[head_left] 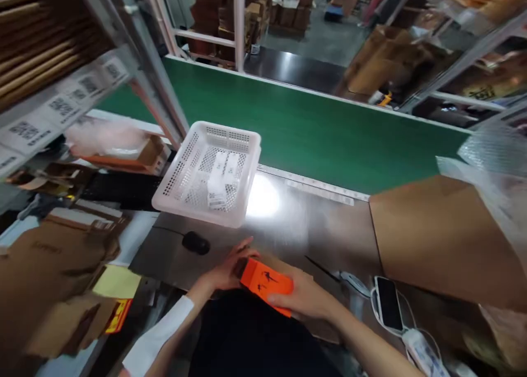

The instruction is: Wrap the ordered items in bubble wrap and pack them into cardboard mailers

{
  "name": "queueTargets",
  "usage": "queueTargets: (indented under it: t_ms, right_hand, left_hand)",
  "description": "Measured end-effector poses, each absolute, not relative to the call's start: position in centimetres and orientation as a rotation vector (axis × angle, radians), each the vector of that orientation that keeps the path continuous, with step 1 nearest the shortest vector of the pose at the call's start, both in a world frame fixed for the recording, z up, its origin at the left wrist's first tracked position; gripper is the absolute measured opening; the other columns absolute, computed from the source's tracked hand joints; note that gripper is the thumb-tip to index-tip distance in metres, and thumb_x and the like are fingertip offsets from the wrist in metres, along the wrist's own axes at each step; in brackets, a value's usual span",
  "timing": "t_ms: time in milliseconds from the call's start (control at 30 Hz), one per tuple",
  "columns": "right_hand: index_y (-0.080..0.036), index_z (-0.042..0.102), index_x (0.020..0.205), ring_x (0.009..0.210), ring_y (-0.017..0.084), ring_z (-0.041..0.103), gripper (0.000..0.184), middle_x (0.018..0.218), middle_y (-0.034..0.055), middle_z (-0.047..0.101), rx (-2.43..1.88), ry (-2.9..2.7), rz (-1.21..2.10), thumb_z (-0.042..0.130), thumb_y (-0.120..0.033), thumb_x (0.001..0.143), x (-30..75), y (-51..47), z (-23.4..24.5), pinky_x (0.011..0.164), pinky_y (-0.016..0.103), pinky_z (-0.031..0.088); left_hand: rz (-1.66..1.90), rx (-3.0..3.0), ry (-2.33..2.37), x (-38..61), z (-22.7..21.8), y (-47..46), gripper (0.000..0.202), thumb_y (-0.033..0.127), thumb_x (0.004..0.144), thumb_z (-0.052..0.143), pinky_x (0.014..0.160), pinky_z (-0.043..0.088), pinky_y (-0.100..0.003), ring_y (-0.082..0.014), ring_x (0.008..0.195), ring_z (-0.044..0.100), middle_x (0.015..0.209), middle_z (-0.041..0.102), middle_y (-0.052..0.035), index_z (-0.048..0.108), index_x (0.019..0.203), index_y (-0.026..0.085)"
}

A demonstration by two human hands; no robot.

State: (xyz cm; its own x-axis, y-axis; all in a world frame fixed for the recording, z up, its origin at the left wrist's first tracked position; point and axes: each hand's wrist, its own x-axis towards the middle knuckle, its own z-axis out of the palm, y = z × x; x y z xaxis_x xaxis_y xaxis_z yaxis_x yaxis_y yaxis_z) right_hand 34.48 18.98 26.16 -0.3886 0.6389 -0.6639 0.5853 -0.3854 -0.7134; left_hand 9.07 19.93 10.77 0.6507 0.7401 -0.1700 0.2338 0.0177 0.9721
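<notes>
An orange box with black handwritten-looking characters is gripped in my right hand, thumb across its front face. My left hand is at the box's left end, its fingers stretched out and apart. A dark patch lies between that palm and the box end; I cannot make out what it is. Brown cardboard shows partly behind and below the right hand. A white paper strip lies along my left forearm. Beyond the hands, a white perforated basket holds white printed slips.
A black mouse rests on the metal table. To the right are a box cutter-like tool, a phone with cables, and a large cardboard piece. A green conveyor belt runs behind. Cardboard is stacked at left.
</notes>
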Motion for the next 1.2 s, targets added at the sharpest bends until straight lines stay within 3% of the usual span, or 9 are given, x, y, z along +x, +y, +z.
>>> queueTargets:
  t_ms: [167, 333, 600, 700, 767, 867, 967, 1100, 1200]
  right_hand:
    - [-0.019, 0.067, 0.077, 0.056, 0.012, 0.048, 0.026, 0.063, -0.0027, 0.058, -1.758, -1.589, 2.045, 0.074, -0.044, 0.077, 36.4, 17.7, 28.0, 0.052, 0.026, 0.034]
    - [-0.019, 0.064, 0.075, 0.053, 0.014, 0.053, 0.019, 0.062, -0.0011, 0.059, -1.958, -1.416, 2.009, 0.071, -0.037, 0.073, 43.1, 14.2, 29.5, 0.049, 0.026, 0.034]
    - [-0.022, 0.052, 0.066, 0.053, 0.011, 0.042, 0.014, 0.059, -0.0043, 0.05, -1.839, -1.423, 2.064, 0.063, -0.031, 0.066, 51.9, 9.8, 24.5, 0.051, 0.027, 0.03]
    - [-0.023, 0.05, 0.064, 0.051, 0.01, 0.039, 0.014, 0.056, -0.0059, 0.046, -1.784, -1.397, 2.06, 0.062, -0.031, 0.065, 51.9, 9.6, 22.4, 0.05, 0.027, 0.029]
    - [-0.023, 0.051, 0.063, 0.051, 0.01, 0.039, 0.016, 0.055, -0.0063, 0.046, -1.729, -1.397, 2.054, 0.064, -0.032, 0.064, 51.2, 9.9, 21.0, 0.049, 0.026, 0.028]
    - [-0.021, 0.053, 0.062, 0.053, 0.01, 0.042, 0.021, 0.057, -0.0061, 0.048, -1.61, -1.415, 2.054, 0.069, -0.035, 0.063, 49.1, 11.0, 18.9, 0.05, 0.025, 0.03]
    - [-0.021, 0.055, 0.063, 0.055, 0.01, 0.043, 0.024, 0.059, -0.0062, 0.049, -1.499, -1.432, 2.071, 0.071, -0.038, 0.063, 46.8, 12.3, 17.3, 0.05, 0.024, 0.031]
    - [-0.021, 0.055, 0.065, 0.057, 0.011, 0.042, 0.025, 0.06, -0.0056, 0.048, -1.424, -1.561, 1.997, 0.07, -0.041, 0.068, 46.3, 12.9, 17.2, 0.051, 0.025, 0.031]
    - [-0.021, 0.052, 0.061, 0.058, 0.011, 0.039, 0.025, 0.059, -0.0056, 0.044, -1.424, -1.647, 1.946, 0.069, -0.038, 0.069, 48.7, 12.2, 18.0, 0.052, 0.025, 0.029]
  left_hand:
    - [0.449, 1.6, 0.872, 9.6, 9.3, 20.2, 0.077, 0.057, 0.073, 0.086, 0.129, 0.032, -0.057, -0.039, 0.158, 0.03, 0.168, 0.033, -0.019, 0.06, 0.138, 0.024]
    - [0.392, 1.663, 0.922, 9.2, 10.0, 20.0, 0.064, 0.054, 0.083, 0.079, 0.128, 0.034, -0.059, -0.0372, 0.155, 0.037, 0.164, 0.037, -0.0144, 0.059, 0.138, 0.029]
    - [0.235, 1.882, 1.032, 8.5, 11.7, 19.7, 0.061, 0.047, 0.091, 0.071, 0.127, 0.036, -0.057, -0.0363, 0.159, 0.032, 0.174, 0.026, -0.0125, 0.054, 0.147, 0.03]
    - [0.167, 2.251, 1.079, 8.8, 12.7, 18.6, 0.064, 0.04, 0.098, 0.063, 0.129, 0.025, -0.066, -0.0393, 0.162, 0.024, 0.178, 0.019, -0.0095, 0.042, 0.159, 0.035]
    - [0.153, 2.543, 1.043, 9.7, 13.1, 17.5, 0.07, 0.039, 0.101, 0.058, 0.13, 0.017, -0.068, -0.0395, 0.161, 0.028, 0.175, 0.029, -0.0115, 0.031, 0.165, 0.034]
    - [0.101, 2.81, 0.862, 11.3, 12.9, 15.7, 0.079, 0.047, 0.101, 0.058, 0.13, 0.021, -0.058, -0.0369, 0.155, 0.04, 0.167, 0.043, -0.0156, 0.023, 0.169, 0.025]
    - [0.034, 2.933, 0.79, 11.9, 12.0, 15.1, 0.083, 0.056, 0.096, 0.063, 0.126, 0.027, -0.055, -0.0381, 0.15, 0.047, 0.163, 0.05, -0.0175, 0.032, 0.166, 0.022]
    - [-0.018, 3.03, 0.768, 11.4, 11.9, 15.7, 0.074, 0.057, 0.091, 0.071, 0.122, 0.028, -0.061, -0.0435, 0.147, 0.048, 0.161, 0.053, -0.0154, 0.05, 0.157, 0.031]
    - [-0.021, 3.016, 0.792, 11.4, 12.5, 15.9, 0.074, 0.051, 0.088, 0.076, 0.122, 0.025, -0.061, -0.0433, 0.147, 0.048, 0.16, 0.054, -0.0148, 0.051, 0.156, 0.034]
